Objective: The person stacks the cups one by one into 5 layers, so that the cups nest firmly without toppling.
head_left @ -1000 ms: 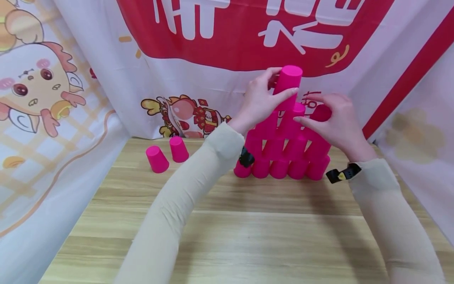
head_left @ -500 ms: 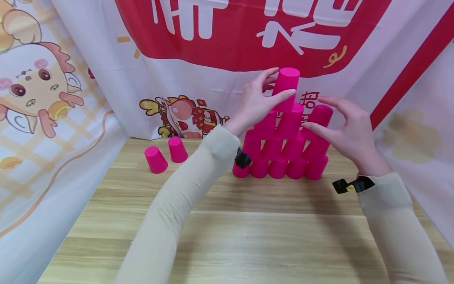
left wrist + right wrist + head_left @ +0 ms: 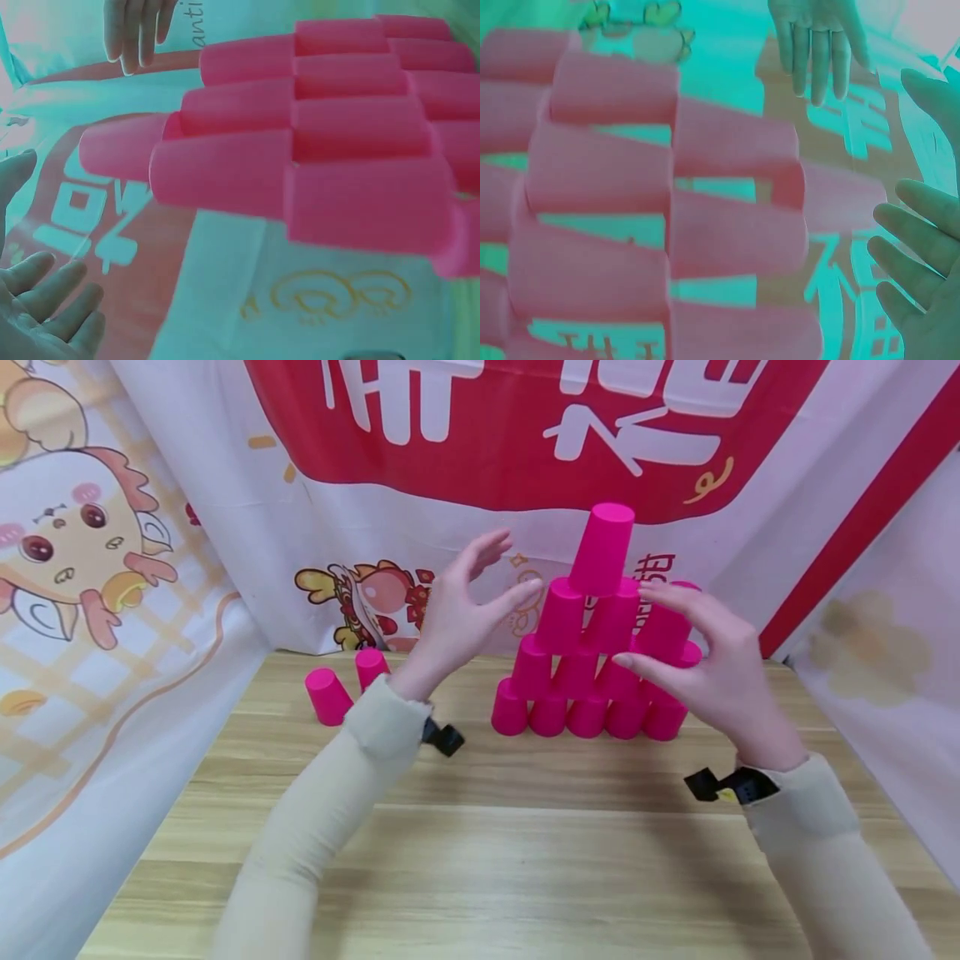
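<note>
A pyramid of upside-down pink cups rises in rows, with one top cup straddling the left cup and middle cup of the three-cup row below. To its left, my left hand hovers apart with thumb and fingers spread, holding nothing. My right hand is at the right side, fingers bent in a wide C before the right cup of that row, which it partly covers in the head view. In the right wrist view a gap separates the right hand from the cups.
Two loose pink cups stand at the table's back left, one in front and one behind, the latter partly covered by the left sleeve. A printed cloth hangs close behind the pyramid. Bare wooden table lies in front.
My left hand has let go of the top cup and drawn back left and down. The right hand first moved away to the right, then came back left and lower beside the pyramid.
</note>
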Demonstrator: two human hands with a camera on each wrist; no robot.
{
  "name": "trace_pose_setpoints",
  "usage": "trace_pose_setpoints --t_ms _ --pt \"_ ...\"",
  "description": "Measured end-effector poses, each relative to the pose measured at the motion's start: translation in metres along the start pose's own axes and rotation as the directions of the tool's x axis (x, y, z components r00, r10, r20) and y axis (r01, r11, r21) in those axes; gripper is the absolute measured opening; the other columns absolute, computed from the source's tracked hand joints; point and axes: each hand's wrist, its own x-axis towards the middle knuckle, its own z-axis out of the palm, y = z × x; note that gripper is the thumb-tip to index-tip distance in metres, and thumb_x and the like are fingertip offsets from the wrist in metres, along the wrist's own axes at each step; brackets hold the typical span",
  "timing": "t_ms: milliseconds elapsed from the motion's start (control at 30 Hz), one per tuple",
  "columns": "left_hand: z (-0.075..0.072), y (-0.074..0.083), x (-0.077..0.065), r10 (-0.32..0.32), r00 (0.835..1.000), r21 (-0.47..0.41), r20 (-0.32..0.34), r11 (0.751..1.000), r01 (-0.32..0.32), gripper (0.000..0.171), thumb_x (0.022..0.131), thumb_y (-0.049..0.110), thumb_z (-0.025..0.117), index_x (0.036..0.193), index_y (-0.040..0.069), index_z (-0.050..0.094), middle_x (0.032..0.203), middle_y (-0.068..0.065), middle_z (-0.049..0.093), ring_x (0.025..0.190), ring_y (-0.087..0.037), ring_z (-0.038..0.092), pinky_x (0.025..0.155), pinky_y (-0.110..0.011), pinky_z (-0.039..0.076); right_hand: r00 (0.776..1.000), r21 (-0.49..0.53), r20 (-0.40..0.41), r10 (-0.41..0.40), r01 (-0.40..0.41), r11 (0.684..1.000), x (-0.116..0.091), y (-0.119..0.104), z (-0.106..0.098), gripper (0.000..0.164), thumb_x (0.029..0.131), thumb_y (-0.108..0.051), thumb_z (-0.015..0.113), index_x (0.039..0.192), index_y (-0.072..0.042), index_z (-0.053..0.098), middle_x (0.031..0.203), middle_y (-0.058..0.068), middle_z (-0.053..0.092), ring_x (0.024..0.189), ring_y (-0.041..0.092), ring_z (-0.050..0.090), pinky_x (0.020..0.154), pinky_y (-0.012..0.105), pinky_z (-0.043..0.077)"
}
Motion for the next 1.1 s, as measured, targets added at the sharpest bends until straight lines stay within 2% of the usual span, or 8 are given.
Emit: trace_pose_setpoints --t_ms 100,267,367,500,633,800,900,1100 --pt "-0.017 -0.019 -0.025 0.010 1.000 0.068 -0.024 0.998 -0.008 0.066 0.090 0.040 0.079 0.148 0.026 0.051 0.143 0.012 0.055 0.131 -0.003 0.048 0.107 -0.034 0.043 0.998 0.038 0.057 -0.012 0.010 0.999 -0.006 -0.002 0.014 0.082 0.068 -0.005 0.096 0.141 -0.019 0.062 0.141 -0.004 0.060 0.132 0.017 0.051 0.102 0.026 0.045" --pt "-0.043 -0.044 -0.071 -0.040 0.997 0.178 -0.062 0.983 0.050 0.066 0.088 0.045 0.080 0.146 0.030 0.054 0.143 0.014 0.056 0.129 -0.004 0.049 0.105 -0.043 0.042 0.990 0.123 0.138 -0.027 0.010 0.992 -0.019 -0.001 0.045 0.078 0.071 -0.015 0.096 0.141 -0.022 0.062 0.142 -0.007 0.058 0.133 0.016 0.051 0.103 0.044 0.049" --pt "-0.059 -0.058 -0.096 -0.078 0.992 0.237 -0.100 0.966 0.100 0.067 0.087 0.045 0.081 0.146 0.031 0.054 0.142 0.012 0.057 0.130 -0.009 0.049 0.107 -0.049 0.040 0.983 0.180 0.177 -0.041 0.008 0.984 -0.028 -0.001 0.066 0.075 0.073 -0.020 0.095 0.141 -0.023 0.062 0.142 -0.007 0.058 0.133 0.015 0.051 0.102 0.046 0.050" --pt "-0.086 -0.074 -0.118 -0.110 0.977 0.299 -0.183 0.940 0.162 0.067 0.087 0.041 0.082 0.146 0.023 0.055 0.142 0.002 0.058 0.128 -0.023 0.051 0.105 -0.054 0.040 0.970 0.234 0.238 -0.042 -0.015 0.972 -0.038 -0.003 0.095 0.072 0.076 -0.027 0.093 0.141 -0.022 0.061 0.141 -0.007 0.059 0.132 0.015 0.051 0.104 0.044 0.048" --pt "-0.116 -0.089 -0.130 -0.239 0.938 0.290 -0.252 0.906 0.309 0.072 0.088 0.047 0.079 0.149 0.019 0.052 0.148 -0.002 0.052 0.133 -0.028 0.047 0.107 -0.061 0.036 0.945 0.272 0.326 0.011 -0.105 0.956 -0.047 -0.006 0.123 0.070 0.080 -0.036 0.089 0.142 -0.024 0.060 0.143 -0.007 0.057 0.133 0.014 0.050 0.105 0.045 0.047" --pt "-0.145 -0.112 -0.138 -0.383 0.880 0.304 -0.280 0.834 0.460 0.084 0.087 0.053 0.077 0.154 0.013 0.044 0.154 -0.010 0.045 0.142 -0.033 0.037 0.111 -0.065 0.030 0.902 0.324 0.418 0.111 -0.262 0.909 -0.053 -0.012 0.165 0.069 0.082 -0.046 0.085 0.144 -0.029 0.057 0.144 -0.014 0.055 0.134 0.008 0.048 0.107 0.047 0.044" --pt "-0.156 -0.129 -0.141 -0.428 0.861 0.313 -0.276 0.807 0.501 0.088 0.088 0.053 0.077 0.155 0.010 0.041 0.155 -0.016 0.043 0.142 -0.038 0.036 0.110 -0.064 0.032 0.878 0.369 0.455 0.148 -0.337 0.866 -0.052 -0.018 0.191 0.070 0.083 -0.045 0.084 0.145 -0.031 0.056 0.145 -0.015 0.053 0.135 0.008 0.046 0.109 0.053 0.041" --pt "-0.166 -0.160 -0.142 -0.474 0.844 0.301 -0.252 0.790 0.534 0.088 0.087 0.043 0.082 0.155 0.005 0.040 0.151 -0.021 0.046 0.138 -0.040 0.041 0.110 -0.061 0.035 0.841 0.387 0.498 0.213 -0.435 0.813 -0.037 -0.028 0.236 0.077 0.083 -0.051 0.083 0.150 -0.032 0.050 0.150 -0.015 0.047 0.139 0.013 0.042 0.110 0.055 0.038"
